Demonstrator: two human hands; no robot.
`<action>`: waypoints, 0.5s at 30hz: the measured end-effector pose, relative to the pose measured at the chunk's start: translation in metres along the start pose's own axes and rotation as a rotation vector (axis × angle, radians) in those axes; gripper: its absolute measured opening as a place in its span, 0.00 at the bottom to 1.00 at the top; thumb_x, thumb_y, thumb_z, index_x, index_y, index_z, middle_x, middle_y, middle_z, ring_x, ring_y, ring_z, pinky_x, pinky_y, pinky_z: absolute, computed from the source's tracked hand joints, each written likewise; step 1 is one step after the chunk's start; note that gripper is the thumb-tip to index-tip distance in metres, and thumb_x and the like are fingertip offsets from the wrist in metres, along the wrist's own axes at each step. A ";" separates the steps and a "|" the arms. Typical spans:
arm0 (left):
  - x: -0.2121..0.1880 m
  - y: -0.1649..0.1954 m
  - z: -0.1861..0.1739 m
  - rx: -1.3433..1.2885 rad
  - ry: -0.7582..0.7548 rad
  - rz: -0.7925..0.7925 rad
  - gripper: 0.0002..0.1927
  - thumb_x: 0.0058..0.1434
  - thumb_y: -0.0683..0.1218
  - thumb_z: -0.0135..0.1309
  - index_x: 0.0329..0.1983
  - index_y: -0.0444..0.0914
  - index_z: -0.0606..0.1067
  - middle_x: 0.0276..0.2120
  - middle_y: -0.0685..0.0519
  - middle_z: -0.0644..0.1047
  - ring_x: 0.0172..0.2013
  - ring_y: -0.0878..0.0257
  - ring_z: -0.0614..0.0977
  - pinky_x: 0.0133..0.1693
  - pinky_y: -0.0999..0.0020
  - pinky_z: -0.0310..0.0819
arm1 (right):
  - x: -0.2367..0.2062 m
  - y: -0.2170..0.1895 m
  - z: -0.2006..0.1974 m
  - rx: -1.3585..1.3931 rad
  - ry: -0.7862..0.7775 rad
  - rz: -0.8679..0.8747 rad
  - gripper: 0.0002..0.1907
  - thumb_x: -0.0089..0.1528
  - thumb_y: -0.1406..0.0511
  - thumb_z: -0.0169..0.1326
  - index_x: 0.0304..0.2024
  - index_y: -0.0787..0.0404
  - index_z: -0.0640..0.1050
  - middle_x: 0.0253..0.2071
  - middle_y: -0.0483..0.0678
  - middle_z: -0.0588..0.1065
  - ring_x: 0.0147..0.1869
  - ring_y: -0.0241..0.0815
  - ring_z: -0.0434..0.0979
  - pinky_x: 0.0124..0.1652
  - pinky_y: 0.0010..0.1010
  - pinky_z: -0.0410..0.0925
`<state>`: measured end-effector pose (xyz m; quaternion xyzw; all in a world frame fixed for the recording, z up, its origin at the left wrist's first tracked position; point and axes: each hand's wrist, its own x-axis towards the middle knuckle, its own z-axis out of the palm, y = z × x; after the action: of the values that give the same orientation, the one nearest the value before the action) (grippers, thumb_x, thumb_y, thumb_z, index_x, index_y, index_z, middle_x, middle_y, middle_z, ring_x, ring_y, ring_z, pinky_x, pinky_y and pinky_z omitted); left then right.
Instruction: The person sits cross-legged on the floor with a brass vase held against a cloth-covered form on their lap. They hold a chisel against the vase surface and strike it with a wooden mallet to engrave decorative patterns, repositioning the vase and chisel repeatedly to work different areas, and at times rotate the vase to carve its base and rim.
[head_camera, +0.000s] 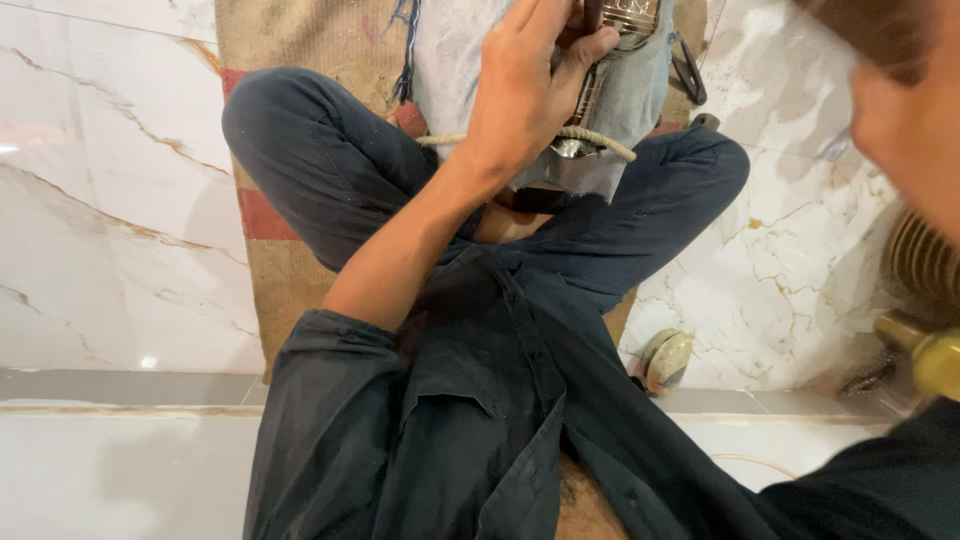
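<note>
I sit cross-legged in dark trousers on a woven mat (290, 270). My left hand (520, 90) reaches forward over my lap and grips a shiny metal part (585, 100) that lies against a faded blue denim cloth (450, 60). A pale cord (605, 140) loops around the cloth below the hand. My right hand (905, 130) is a large blur close to the lens at the upper right. I cannot tell its fingers or whether it holds anything.
White marble floor with brown veins (110, 200) lies on both sides of the mat. A round metal lid-like piece (668, 358) rests on the floor by my right knee. A brass fitting (930, 355) and a ribbed brass part (920, 262) show at the right edge.
</note>
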<state>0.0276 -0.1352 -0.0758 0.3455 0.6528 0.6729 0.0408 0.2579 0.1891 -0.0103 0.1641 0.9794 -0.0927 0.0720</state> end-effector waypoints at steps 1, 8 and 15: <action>-0.001 0.000 0.000 -0.012 0.008 -0.019 0.13 0.68 0.40 0.64 0.48 0.36 0.70 0.38 0.49 0.76 0.37 0.56 0.81 0.41 0.62 0.77 | -0.001 0.004 0.005 -0.103 -0.010 -0.081 0.13 0.74 0.72 0.52 0.58 0.76 0.74 0.36 0.59 0.77 0.31 0.46 0.76 0.31 0.30 0.70; -0.006 -0.004 -0.008 -0.012 0.027 -0.037 0.14 0.68 0.40 0.64 0.49 0.36 0.70 0.38 0.49 0.75 0.36 0.55 0.79 0.40 0.62 0.75 | -0.005 -0.075 -0.045 -0.262 -0.041 -0.159 0.21 0.68 0.78 0.54 0.64 0.69 0.74 0.38 0.58 0.77 0.34 0.48 0.77 0.34 0.33 0.71; 0.002 -0.026 -0.022 -0.081 -0.064 0.086 0.17 0.71 0.40 0.64 0.58 0.39 0.71 0.43 0.50 0.78 0.42 0.57 0.83 0.43 0.65 0.79 | 0.014 -0.194 -0.108 -0.460 -0.003 -0.215 0.38 0.59 0.82 0.55 0.72 0.60 0.74 0.41 0.59 0.77 0.38 0.52 0.79 0.36 0.37 0.73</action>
<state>0.0045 -0.1489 -0.0968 0.3926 0.6079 0.6885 0.0469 0.1676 0.0350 0.1227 0.0381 0.9864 0.1255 0.0986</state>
